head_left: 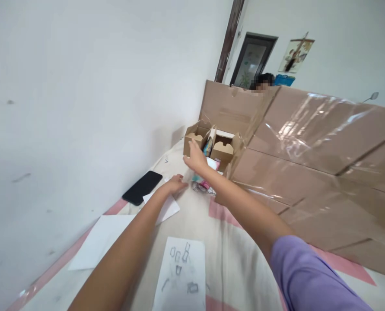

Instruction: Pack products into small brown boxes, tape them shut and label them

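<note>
My right hand (197,160) reaches forward over the sheet, in front of small open cardboard boxes. Its fingers are stretched apart, and nothing shows in them. Just below it lies a colourful packet (213,163) in white and pink, partly hidden by my right wrist, with crinkled clear wrapping (202,187) around its near end. To the left, my left hand (176,184) hovers low over the sheet, fingers extended and slightly blurred. One small brown box (192,147) stands behind my right hand; another open box (224,151) is beside it, with a blue packet (208,146) between them.
A black phone (143,187) lies by the white wall. White papers (101,242) are left of my left arm; a sheet with pencil drawings (181,276) lies nearest. Large taped cardboard (309,164) forms a barrier at right. Behind it, a person's head (265,80) shows.
</note>
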Demonstrator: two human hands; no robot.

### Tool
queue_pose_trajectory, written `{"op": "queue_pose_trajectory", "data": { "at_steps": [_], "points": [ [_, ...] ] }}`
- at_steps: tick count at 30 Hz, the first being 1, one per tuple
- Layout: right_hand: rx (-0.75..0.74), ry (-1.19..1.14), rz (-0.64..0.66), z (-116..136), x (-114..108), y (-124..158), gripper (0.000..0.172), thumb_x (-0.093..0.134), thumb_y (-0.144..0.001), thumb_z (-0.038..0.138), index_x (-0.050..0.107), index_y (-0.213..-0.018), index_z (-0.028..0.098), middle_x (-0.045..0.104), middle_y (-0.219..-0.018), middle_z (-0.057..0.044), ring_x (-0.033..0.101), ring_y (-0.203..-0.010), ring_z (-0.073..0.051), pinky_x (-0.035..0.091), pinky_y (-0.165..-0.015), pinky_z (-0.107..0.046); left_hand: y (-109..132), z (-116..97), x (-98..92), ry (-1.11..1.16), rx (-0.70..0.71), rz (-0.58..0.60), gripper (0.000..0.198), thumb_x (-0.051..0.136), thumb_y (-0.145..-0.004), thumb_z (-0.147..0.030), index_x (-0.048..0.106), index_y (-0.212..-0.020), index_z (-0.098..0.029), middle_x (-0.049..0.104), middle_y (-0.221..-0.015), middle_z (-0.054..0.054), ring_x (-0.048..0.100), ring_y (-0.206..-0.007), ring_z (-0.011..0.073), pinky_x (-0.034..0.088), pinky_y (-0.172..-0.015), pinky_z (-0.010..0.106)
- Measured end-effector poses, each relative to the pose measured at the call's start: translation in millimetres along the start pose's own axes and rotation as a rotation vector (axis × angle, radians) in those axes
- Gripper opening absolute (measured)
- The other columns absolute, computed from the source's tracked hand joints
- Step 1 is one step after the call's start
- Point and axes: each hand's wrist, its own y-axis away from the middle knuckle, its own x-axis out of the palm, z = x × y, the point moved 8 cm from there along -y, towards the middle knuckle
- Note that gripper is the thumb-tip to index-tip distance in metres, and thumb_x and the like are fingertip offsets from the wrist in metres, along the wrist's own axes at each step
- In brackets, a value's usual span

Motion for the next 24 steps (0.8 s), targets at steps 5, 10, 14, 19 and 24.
{"op": "queue_pose_trajectory", "data": {
  "at_steps": [5,10,14,19,24],
  "points": [
    [0.224,0.018,0.085,-34.4,0.6,-93.2,0.075,0.059,-0.09,0.018,0.031,-0.159,0.007,0.042,-0.16,-0.025,0.055,-0.139,-0.032,0.048,-0.111,-0.041,10.6,11.4,13.7,-0.16,-0.001,0.237,0.059,0.063,-0.08,-0.046,0.061,-0.13,-0.016,0.062,-0.144,0.018,0.06,-0.133,0.0311,0.046,-0.111,0.038],
    [0.382,0.09,0.193,-56.9,17.3,-96.6,0.045,0.065,-0.091,0.024,0.063,-0.132,0.006,0.068,-0.129,-0.027,0.069,-0.118,-0.035,0.055,-0.094,-0.042,44.0,-6.3,12.2,-0.191,0.041,0.303,0.069,0.057,-0.089,-0.053,0.05,-0.148,-0.018,0.053,-0.153,0.017,0.058,-0.136,0.0317,0.045,-0.113,0.04],
    [0.296,0.136,0.165,-26.0,15.9,-67.0,0.039,0.05,-0.101,0.031,0.061,-0.133,0.013,0.066,-0.136,-0.021,0.062,-0.129,-0.033,0.051,-0.099,-0.041,50.4,-29.5,-34.9,-0.266,0.178,-0.138,0.071,0.066,-0.089,-0.041,0.043,-0.152,-0.018,0.045,-0.158,0.02,0.047,-0.145,0.0346,0.04,-0.117,0.046],
    [0.102,0.13,0.245,47.0,-0.6,1.1,0.026,0.059,-0.094,0.033,0.069,-0.114,0.02,0.075,-0.115,-0.014,0.07,-0.11,-0.029,0.053,-0.086,-0.035,57.6,-17.6,-77.1,-0.345,0.175,-0.688,0.111,0.083,-0.073,-0.045,0.025,-0.161,-0.01,0.022,-0.166,0.031,0.031,-0.151,0.0483,0.037,-0.116,0.061],
    [-0.023,0.04,0.272,78.1,-9.2,32.9,0.02,0.056,-0.094,0.03,0.069,-0.105,0.019,0.075,-0.109,-0.012,0.071,-0.098,-0.026,0.05,-0.075,-0.032,66.1,-9.5,-72.9,-0.177,0.26,-0.847,0.094,0.06,-0.089,-0.044,0.016,-0.162,-0.004,0.027,-0.163,0.032,0.037,-0.15,0.0427,0.045,-0.111,0.055]
  ]
}}
